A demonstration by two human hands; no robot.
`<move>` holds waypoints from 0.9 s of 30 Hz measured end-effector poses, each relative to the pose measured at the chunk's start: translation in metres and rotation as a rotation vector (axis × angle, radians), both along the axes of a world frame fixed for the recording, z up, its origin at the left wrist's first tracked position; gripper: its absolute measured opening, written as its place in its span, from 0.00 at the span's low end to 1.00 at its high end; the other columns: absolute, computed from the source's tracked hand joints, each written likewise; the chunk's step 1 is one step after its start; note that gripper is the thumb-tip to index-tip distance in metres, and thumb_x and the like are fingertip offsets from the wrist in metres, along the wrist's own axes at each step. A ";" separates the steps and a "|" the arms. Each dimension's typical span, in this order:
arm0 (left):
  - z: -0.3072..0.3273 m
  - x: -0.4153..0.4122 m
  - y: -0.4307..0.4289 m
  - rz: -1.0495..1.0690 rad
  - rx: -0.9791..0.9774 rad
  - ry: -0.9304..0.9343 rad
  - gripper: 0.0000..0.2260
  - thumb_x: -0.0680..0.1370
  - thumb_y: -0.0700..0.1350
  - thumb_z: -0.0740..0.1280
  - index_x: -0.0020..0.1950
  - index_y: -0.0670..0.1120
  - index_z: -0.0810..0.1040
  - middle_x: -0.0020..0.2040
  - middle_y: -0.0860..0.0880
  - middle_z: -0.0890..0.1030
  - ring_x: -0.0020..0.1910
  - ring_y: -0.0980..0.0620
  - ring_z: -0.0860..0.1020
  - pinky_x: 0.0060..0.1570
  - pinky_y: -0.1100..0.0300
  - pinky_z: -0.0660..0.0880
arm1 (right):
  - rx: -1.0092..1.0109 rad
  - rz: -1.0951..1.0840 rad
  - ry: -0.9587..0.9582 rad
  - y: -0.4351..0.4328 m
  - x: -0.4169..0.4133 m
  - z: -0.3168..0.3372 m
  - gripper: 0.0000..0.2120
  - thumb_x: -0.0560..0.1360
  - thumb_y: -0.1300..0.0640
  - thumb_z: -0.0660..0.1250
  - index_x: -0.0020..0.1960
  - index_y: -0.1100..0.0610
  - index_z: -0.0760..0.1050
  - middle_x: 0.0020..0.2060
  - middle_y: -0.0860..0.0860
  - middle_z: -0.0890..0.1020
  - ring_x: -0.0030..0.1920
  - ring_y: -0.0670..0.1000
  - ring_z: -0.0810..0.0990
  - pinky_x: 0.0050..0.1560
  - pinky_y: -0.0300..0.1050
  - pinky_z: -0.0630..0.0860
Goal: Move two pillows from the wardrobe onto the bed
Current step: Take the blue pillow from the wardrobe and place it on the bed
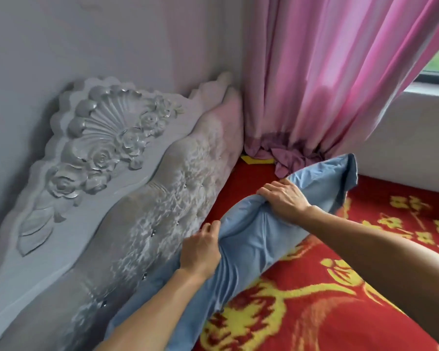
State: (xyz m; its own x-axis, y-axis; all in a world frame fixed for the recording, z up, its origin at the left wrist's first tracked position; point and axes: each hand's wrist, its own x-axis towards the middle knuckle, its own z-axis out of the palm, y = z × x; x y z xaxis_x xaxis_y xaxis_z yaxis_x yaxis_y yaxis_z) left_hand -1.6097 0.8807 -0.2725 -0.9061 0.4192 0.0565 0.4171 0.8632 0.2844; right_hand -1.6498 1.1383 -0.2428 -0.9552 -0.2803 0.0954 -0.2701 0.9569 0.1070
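Observation:
A light blue pillow (pixel 254 239) lies along the head of the bed, on the red and yellow patterned blanket (pixel 327 295), close to the padded headboard (pixel 162 198). My left hand (pixel 200 249) grips a bunch of the pillow's fabric near its middle. Farther along toward the far end, my right hand (pixel 284 198) clutches the top of the pillow. The far corner of the pillow stands up near the curtain. No wardrobe and no second pillow are in view.
The carved grey headboard runs along the wall on the left. A pink curtain (pixel 327 84) hangs in the corner, its hem bunched on the bed. A window sill (pixel 426 92) and a low wall bound the bed at the right.

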 end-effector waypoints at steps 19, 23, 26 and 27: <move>-0.254 0.004 0.154 -0.559 -0.413 -0.287 0.18 0.76 0.53 0.62 0.65 0.49 0.70 0.64 0.43 0.70 0.63 0.44 0.68 0.61 0.48 0.66 | -0.360 -0.924 -0.377 0.170 0.179 -0.312 0.23 0.73 0.60 0.66 0.67 0.51 0.69 0.66 0.55 0.72 0.63 0.61 0.71 0.50 0.57 0.77; -0.281 -0.051 0.130 -0.351 -0.450 -0.273 0.26 0.79 0.58 0.58 0.75 0.52 0.58 0.73 0.41 0.63 0.70 0.43 0.62 0.66 0.47 0.63 | -0.713 -1.261 -0.322 0.143 0.192 -0.343 0.20 0.79 0.50 0.58 0.71 0.48 0.64 0.66 0.58 0.72 0.59 0.64 0.75 0.54 0.58 0.73; -0.301 -0.088 0.117 -0.022 -0.397 -0.444 0.31 0.78 0.63 0.56 0.77 0.53 0.52 0.76 0.39 0.58 0.71 0.37 0.61 0.68 0.41 0.60 | -0.961 -1.458 -0.201 0.106 0.167 -0.356 0.28 0.78 0.42 0.57 0.75 0.49 0.55 0.69 0.63 0.70 0.64 0.65 0.72 0.62 0.57 0.69; -0.307 -0.098 0.111 0.087 -0.363 -0.530 0.33 0.77 0.66 0.55 0.77 0.54 0.50 0.76 0.39 0.59 0.71 0.36 0.62 0.68 0.40 0.60 | -1.019 -1.526 -0.179 0.096 0.160 -0.359 0.31 0.78 0.40 0.57 0.76 0.48 0.51 0.69 0.64 0.68 0.65 0.65 0.71 0.63 0.57 0.67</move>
State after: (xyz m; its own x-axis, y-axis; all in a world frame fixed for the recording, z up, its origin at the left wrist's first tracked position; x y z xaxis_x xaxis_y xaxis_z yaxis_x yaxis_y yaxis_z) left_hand -1.7073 0.9919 -0.5797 -0.8037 0.2515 -0.5393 0.2244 0.9675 0.1167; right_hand -1.4900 1.2343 -0.6022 -0.3094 0.8290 -0.4660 0.8480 0.0187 -0.5297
